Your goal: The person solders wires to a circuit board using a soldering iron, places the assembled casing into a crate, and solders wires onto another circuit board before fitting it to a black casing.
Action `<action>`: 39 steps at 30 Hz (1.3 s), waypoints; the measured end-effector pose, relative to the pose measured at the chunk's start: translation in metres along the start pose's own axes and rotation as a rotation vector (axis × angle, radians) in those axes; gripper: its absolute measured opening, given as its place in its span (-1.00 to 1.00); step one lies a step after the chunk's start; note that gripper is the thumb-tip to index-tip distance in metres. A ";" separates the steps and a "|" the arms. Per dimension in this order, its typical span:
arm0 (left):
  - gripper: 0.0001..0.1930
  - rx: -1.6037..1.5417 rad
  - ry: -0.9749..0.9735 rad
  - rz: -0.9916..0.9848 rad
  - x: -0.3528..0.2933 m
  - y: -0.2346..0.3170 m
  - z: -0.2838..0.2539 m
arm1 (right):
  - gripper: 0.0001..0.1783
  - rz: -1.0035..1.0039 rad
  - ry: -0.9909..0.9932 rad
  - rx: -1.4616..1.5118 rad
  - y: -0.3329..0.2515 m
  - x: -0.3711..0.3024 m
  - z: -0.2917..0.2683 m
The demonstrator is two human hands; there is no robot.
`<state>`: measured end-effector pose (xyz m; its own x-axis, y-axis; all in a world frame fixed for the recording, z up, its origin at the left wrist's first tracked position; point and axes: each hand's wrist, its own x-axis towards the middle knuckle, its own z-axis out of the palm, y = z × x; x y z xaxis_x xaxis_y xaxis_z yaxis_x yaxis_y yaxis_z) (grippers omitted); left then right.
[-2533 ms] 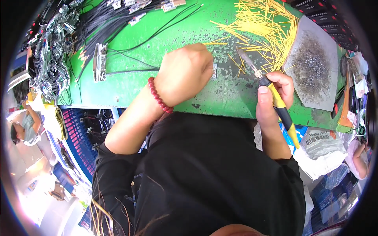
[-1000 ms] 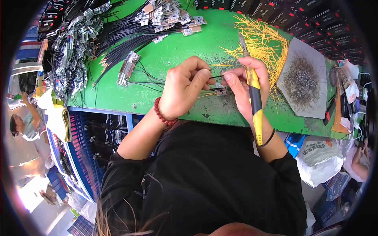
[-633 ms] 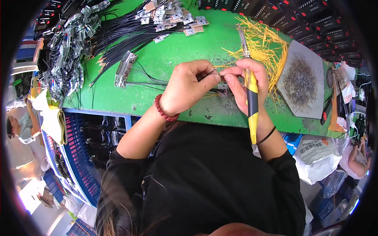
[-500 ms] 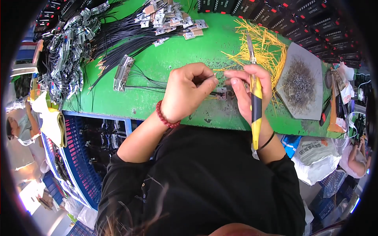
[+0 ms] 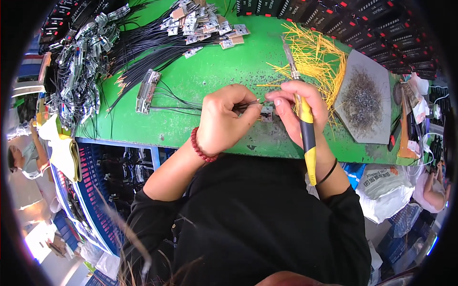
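My left hand is closed in a pinch on thin black wires, whose ends show at the fingertips. These wires run left to a small silvery strip module lying on the green table. My right hand is wrapped round a yellow and black soldering iron, its metal tip directed away from me. The right thumb and forefinger face the wire ends, a small gap apart from my left fingertips. Between the hands, a small white circuit board rests on the table, partly behind my left fingers.
Yellow wires lie scattered beyond my right hand. Beside them is a grey plate covered in dark residue. Boards with black wires and silvery modules are heaped at the far left. Black cases line the far right.
Both hands have shifted slightly toward me. The soldering iron's tip has swung left, and wire ends now show more plainly at my left fingertips.
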<state>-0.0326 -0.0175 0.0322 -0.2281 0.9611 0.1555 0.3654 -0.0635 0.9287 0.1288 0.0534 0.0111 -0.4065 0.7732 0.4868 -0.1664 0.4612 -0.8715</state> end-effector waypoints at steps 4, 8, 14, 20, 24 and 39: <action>-0.92 -0.028 -0.019 -0.044 0.002 -0.003 -0.001 | -0.69 -0.071 -0.004 -0.043 0.003 0.002 -0.002; -0.93 -0.002 -0.032 -0.044 0.002 -0.001 -0.001 | -0.68 -0.057 -0.049 -0.085 0.002 0.003 -0.003; -0.93 0.072 -0.018 0.088 0.000 -0.006 0.002 | -0.62 -0.069 -0.076 -0.108 0.005 0.005 0.001; -0.91 0.019 -0.027 0.017 -0.002 -0.006 0.001 | -0.57 0.181 -0.121 -0.070 0.000 0.006 0.000; -0.92 -0.069 -0.015 0.005 -0.005 -0.006 -0.002 | -0.67 0.423 -0.031 0.157 -0.007 0.008 -0.010; -0.91 -0.023 0.007 0.135 -0.015 -0.012 0.001 | -0.73 -0.415 -0.677 -0.662 0.019 0.008 -0.030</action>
<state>-0.0330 -0.0310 0.0186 -0.1844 0.9417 0.2815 0.3721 -0.1982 0.9068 0.1491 0.0810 -0.0002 -0.8842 0.1862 0.4284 0.0353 0.9411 -0.3362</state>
